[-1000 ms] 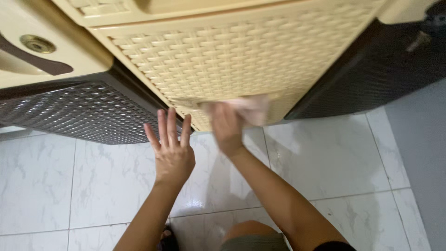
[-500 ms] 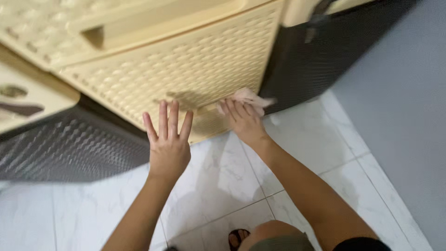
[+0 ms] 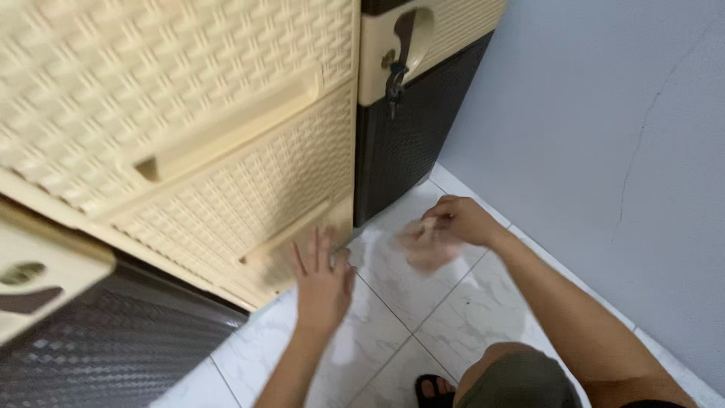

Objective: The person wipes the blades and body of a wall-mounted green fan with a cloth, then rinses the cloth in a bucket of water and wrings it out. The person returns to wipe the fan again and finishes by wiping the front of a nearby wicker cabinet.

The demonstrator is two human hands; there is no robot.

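The person's right hand (image 3: 462,221) pinches a blurred pale pink cloth (image 3: 425,244) over the white marble floor tiles (image 3: 423,302), where half a second ago it pressed that cloth against the bottom edge of the cream woven-plastic drawer cabinet (image 3: 226,181), so the wiping of the drawer front seems to have paused. The left hand (image 3: 323,281), fingers spread, rests flat against the lowest drawer's near right corner, as it did before. Farther right stands a dark woven cabinet (image 3: 400,143) with a cream handle, against a grey wall (image 3: 604,151); a sandalled foot (image 3: 436,390) shows below.
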